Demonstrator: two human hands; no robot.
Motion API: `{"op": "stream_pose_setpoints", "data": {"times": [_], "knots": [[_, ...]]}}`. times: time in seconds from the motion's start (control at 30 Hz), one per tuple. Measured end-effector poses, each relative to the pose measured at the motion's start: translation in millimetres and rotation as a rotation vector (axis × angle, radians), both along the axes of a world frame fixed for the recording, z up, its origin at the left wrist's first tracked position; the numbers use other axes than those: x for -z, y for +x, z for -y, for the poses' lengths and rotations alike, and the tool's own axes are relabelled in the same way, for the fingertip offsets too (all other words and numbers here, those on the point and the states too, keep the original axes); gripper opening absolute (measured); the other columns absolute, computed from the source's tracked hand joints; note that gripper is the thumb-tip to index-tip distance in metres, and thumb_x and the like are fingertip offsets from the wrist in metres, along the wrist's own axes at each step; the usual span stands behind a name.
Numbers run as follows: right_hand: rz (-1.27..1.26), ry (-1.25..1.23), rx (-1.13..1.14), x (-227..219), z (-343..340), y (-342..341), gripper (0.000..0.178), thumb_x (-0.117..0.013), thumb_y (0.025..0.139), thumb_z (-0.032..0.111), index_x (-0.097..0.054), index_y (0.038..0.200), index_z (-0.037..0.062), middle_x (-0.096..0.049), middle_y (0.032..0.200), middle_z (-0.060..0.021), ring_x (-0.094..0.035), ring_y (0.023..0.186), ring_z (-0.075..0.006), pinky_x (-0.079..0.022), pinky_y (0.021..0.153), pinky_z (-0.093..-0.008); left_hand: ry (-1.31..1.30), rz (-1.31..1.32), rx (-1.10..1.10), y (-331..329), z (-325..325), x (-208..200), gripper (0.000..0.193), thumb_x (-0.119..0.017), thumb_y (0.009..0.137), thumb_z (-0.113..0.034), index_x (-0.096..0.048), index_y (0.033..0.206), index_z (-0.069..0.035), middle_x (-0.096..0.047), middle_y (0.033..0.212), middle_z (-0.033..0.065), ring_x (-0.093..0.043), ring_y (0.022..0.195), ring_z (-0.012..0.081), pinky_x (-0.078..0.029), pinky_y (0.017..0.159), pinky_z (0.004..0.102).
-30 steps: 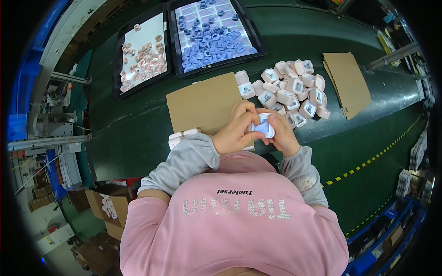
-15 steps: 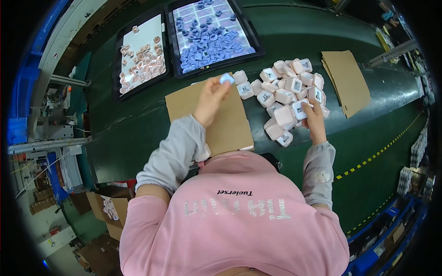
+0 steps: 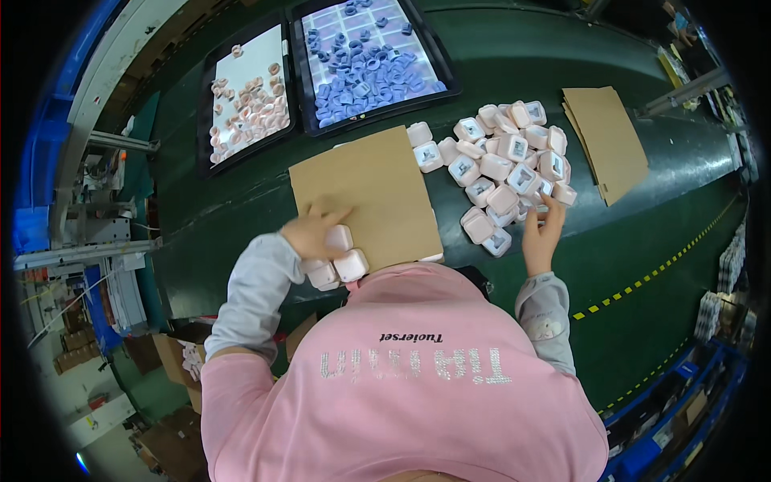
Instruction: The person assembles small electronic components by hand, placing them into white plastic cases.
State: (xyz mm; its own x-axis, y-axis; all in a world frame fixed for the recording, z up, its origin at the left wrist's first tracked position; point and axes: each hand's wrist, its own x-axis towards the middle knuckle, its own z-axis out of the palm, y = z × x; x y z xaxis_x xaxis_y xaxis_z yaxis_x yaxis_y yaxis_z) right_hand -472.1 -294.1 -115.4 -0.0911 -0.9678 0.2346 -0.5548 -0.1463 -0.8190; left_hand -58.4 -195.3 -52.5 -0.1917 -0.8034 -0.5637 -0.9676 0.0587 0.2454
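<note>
My left hand [image 3: 312, 234] lies over the near left corner of a brown cardboard sheet [image 3: 371, 193], slightly blurred, its fingers stretched out. Against its thumb side sit several small pale pink rounded-square boxes, one of them a closed pink box [image 3: 351, 264] at the sheet's edge. On the right, my right hand [image 3: 544, 234] reaches into a heap of similar pink boxes [image 3: 496, 168]. Its fingertips are together on a small box [image 3: 545, 188] at the heap's near right side. Many boxes in the heap show a white, square-framed face.
Beyond the sheet stand two black trays: one with blue pieces [image 3: 369, 84], the other with pink pieces [image 3: 255, 108]. More cardboard sheets [image 3: 608, 145] lie right of the heap on the dark green table [image 3: 642, 217]. An open carton [image 3: 174, 357] is below left.
My left hand has come down from the sheet's far edge to its near left corner; the pale piece in its fingers no longer shows. My right hand has let go of one box and moved slightly nearer.
</note>
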Motion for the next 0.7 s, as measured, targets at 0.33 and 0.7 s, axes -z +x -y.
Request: {"op": "stream_pose_setpoints", "data": {"times": [0.33,0.7], "knots": [[0.109,0.078,-0.668,14,-23,101,0.028,-0.057,0.08,0.001,-0.055,0.107,0.0028,-0.056,0.096,-0.01,-0.056,0.07,-0.0199,-0.045,0.059,-0.0288,-0.495,-0.134,-0.544,-18,-6,18,0.041,-0.063,0.078,-0.029,-0.06,0.112,-0.006,-0.06,0.11,0.0164,-0.06,0.094,0.033,-0.049,0.08,0.0375],[0.268,0.262,-0.988,-3,-35,178,0.075,-0.074,0.076,0.026,-0.033,0.132,0.0,-0.048,0.122,-0.0199,-0.058,0.095,-0.0253,-0.047,0.082,-0.0321,-0.443,-1.12,-0.961,-87,56,61,0.025,-0.056,0.09,-0.021,-0.063,0.1,0.001,-0.066,0.087,0.0085,-0.062,0.08,0.016,-0.048,0.072,0.0263]]}}
